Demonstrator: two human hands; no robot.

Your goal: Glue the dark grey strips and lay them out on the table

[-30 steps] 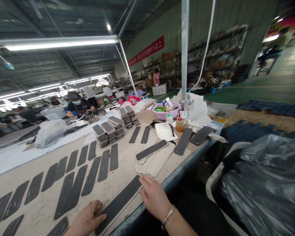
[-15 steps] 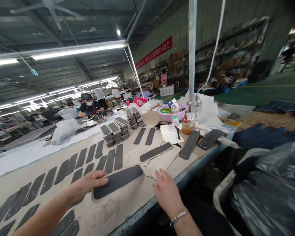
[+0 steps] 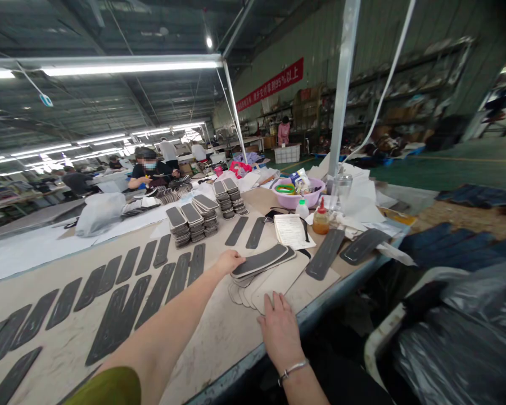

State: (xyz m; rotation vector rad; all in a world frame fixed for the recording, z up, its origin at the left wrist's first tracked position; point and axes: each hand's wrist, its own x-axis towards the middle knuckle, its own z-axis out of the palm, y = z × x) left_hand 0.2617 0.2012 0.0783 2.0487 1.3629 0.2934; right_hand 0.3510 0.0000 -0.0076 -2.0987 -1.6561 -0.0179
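My left hand (image 3: 231,261) stretches forward, thumb and fingers closed on the near end of a dark, pale-edged strip (image 3: 259,260). That strip bends slightly and lies over another dark strip (image 3: 287,256), on top of a fan of pale rounded pieces (image 3: 274,279). My right hand (image 3: 280,326), with a bracelet at its wrist, rests flat with fingers stretched out, its tips at the near edge of the pale pieces. Rows of glossy dark strips (image 3: 107,325) lie on the table to the left.
Stacks of pale-edged strips (image 3: 189,216) stand beyond my left hand. A notebook (image 3: 293,230), a red-capped bottle (image 3: 321,218) and a purple basin (image 3: 299,194) sit farther back. A metal post (image 3: 343,84) rises at the right. A masked co-worker (image 3: 149,171) works across the table.
My left hand has carried the dark strip forward and right, from the near table onto the strip lying on the pale pieces. My right hand has stayed near their edge.
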